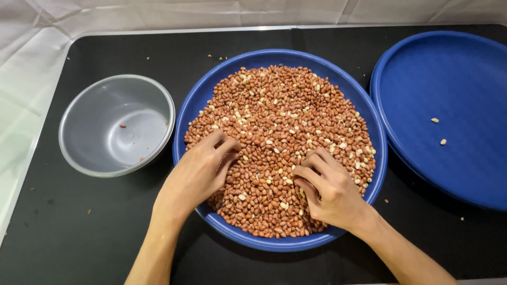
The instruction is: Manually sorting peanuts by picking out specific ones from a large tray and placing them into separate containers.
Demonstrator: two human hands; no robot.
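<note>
Left hand (198,174): resting on the peanuts (280,142), fingers loosely curled, gripping nothing visible.
Right hand (330,187): lying on the peanuts, fingers bent inward; grip unclear.
Peanuts: filling the middle blue tray (193,108).
Trays: two blue, the second tray (454,105) holding two nuts.
Bowl (116,124): one, grey, sitting left.
</note>
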